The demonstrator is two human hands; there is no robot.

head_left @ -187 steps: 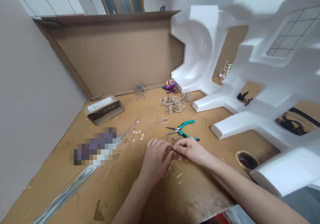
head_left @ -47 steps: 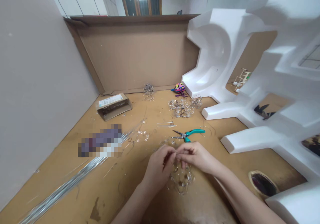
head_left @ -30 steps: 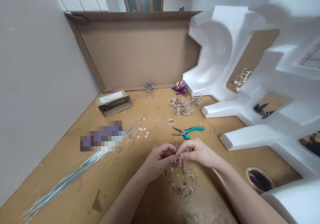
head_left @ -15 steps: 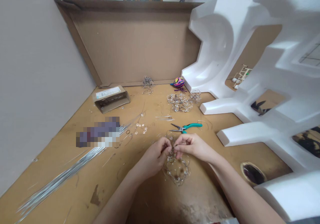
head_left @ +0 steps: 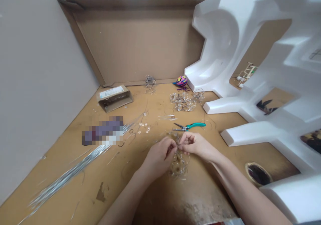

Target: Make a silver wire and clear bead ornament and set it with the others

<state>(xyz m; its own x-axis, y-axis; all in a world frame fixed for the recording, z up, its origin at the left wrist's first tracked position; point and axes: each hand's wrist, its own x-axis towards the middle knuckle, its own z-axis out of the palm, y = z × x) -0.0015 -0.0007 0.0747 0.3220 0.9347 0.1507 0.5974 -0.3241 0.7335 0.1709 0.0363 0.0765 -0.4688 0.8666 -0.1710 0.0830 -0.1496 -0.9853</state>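
Note:
My left hand (head_left: 163, 153) and my right hand (head_left: 195, 145) meet over the cardboard surface, fingertips pinched close together. Both are closed on a looped wire piece (head_left: 180, 167) of thin silvery wire with clear beads, which hangs down below the fingers. The exact spot they pinch is partly hidden by the fingers. Just beyond the hands lie pliers (head_left: 193, 126) with teal handles, their jaws apart and pointing left. Clear beads (head_left: 144, 128) are scattered to the left of the pliers. Short straight wires (head_left: 168, 117) lie a little farther back.
A bundle of straight wires (head_left: 72, 173) runs along the left. Behind it stand a small open cardboard box (head_left: 115, 98), a tangled wire cluster (head_left: 150, 81), more looped wire pieces (head_left: 183, 101) and a colourful patterned object (head_left: 181, 81). White foam packing (head_left: 235, 107) borders the right side.
Both hands have shifted slightly right within the picture, as has the whole scene. The hanging wire piece has turned and looks narrower, with the left hand covering more of it.

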